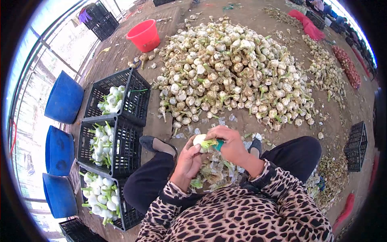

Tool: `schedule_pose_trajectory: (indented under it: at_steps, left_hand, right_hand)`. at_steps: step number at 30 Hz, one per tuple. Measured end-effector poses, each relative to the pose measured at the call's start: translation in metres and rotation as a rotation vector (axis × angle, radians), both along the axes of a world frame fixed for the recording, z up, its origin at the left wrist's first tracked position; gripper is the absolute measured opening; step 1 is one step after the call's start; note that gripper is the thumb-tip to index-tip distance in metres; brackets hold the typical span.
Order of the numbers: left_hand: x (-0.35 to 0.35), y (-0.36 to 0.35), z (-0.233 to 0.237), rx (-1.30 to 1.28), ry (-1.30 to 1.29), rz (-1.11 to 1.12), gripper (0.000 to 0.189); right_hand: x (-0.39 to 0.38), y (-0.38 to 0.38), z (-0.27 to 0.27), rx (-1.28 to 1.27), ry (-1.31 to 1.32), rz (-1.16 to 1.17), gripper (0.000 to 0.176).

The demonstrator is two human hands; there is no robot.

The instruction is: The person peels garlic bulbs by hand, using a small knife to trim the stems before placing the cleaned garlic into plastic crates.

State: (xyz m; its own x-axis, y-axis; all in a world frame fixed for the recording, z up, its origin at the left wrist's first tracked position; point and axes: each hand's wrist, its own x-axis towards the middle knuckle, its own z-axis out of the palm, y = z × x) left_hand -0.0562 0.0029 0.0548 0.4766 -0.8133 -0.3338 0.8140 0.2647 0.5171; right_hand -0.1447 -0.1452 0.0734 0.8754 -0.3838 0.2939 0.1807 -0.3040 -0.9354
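- My left hand [187,161] is curled round a white garlic bulb [198,139]. Thumb + fingers pinch it tight.
- The bulb sits up in front of my knees, w/ its green stem [209,143] poking toward my right hand [230,144].
- My right hand is closed in a fist on a small tool [218,145] w/ a teal handle. The tool end touches the stem. I can't see the blade.
- Both hands are right next to each other, almost touching.
- Under my hands, betw. my legs, is a heap of peels [213,171] and cut bits.
- In front of me is a big garlic pile [229,68] on the ground.
- On my left are 3 black crates in a row: far crate [139,103], mid crate [130,141], near crate [130,215]. All have clean white bulbs inside.
- Past the crates are 3 blue barrels [60,150].
- A red bucket [144,35] stands far off, by the top left of the pile.
- One more black crate [356,147] is on my right, well apart.
- My black shoe [155,144] is near the mid crate.
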Motion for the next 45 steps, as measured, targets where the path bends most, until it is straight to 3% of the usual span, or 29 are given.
schedule_pose_trajectory:
  at_steps: [4,5,8,9,12,13,16,17,20,26,29,32,38,41,45]
  left_hand:
    - [0.0,0.0,-0.003,0.039,-0.053,-0.008,0.055]
    - [-0.001,0.0,-0.001,0.029,-0.096,-0.045,0.056]
    - [-0.004,0.003,0.002,0.017,-0.16,-0.114,0.059]
    - [-0.004,0.004,0.0,0.028,-0.138,-0.101,0.06]
    - [-0.001,0.005,0.006,0.032,-0.117,-0.047,0.051]
    - [0.0,0.004,0.007,0.035,-0.088,0.002,0.048]
    - [0.001,0.002,0.0,0.053,-0.152,0.047,0.037]
    - [0.001,0.001,-0.003,0.068,-0.16,0.048,0.037]
    - [-0.002,0.0,-0.001,0.093,-0.157,0.011,0.037]
    - [-0.008,-0.001,-0.007,0.151,-0.232,-0.006,0.031]
    - [-0.007,0.003,-0.012,0.182,-0.245,-0.026,0.03]
    - [-0.006,0.005,-0.013,0.22,-0.245,-0.043,0.029]
    - [-0.004,0.003,0.001,0.307,-0.288,-0.159,0.038]
    - [-0.004,0.005,0.004,0.321,-0.425,-0.367,0.053]
    - [-0.006,0.004,0.013,0.309,-0.573,-0.371,0.059]
  right_hand:
    - [-0.005,0.001,0.0,0.698,0.22,-0.065,0.012]
    - [0.0,-0.003,-0.023,0.939,0.138,-0.105,0.016]
    - [0.007,-0.022,-0.024,1.193,0.116,-0.394,0.021]
    - [0.006,-0.037,-0.034,1.163,0.189,-0.473,0.027]
    - [-0.009,-0.045,-0.052,0.016,0.325,-0.337,0.038]
    - [-0.019,-0.035,-0.038,-0.344,0.614,-0.106,0.042]
    - [-0.031,-0.022,-0.011,-0.481,0.582,0.191,0.035]
    - [-0.028,-0.021,-0.008,-0.429,0.389,0.088,0.026]
    - [-0.016,-0.004,0.006,-0.335,0.078,-0.161,0.023]
    - [-0.013,0.003,-0.009,-0.693,0.035,-0.081,0.028]
    - [-0.014,0.005,-0.008,-0.772,0.071,-0.052,0.035]
    - [-0.014,0.006,-0.008,-0.87,0.086,-0.052,0.022]
    - [-0.011,0.0,-0.011,-0.875,0.101,-0.082,0.017]
    - [-0.007,-0.014,-0.014,-0.812,0.205,-0.162,0.019]
    - [-0.01,-0.038,-0.048,-0.919,0.589,-0.139,0.023]
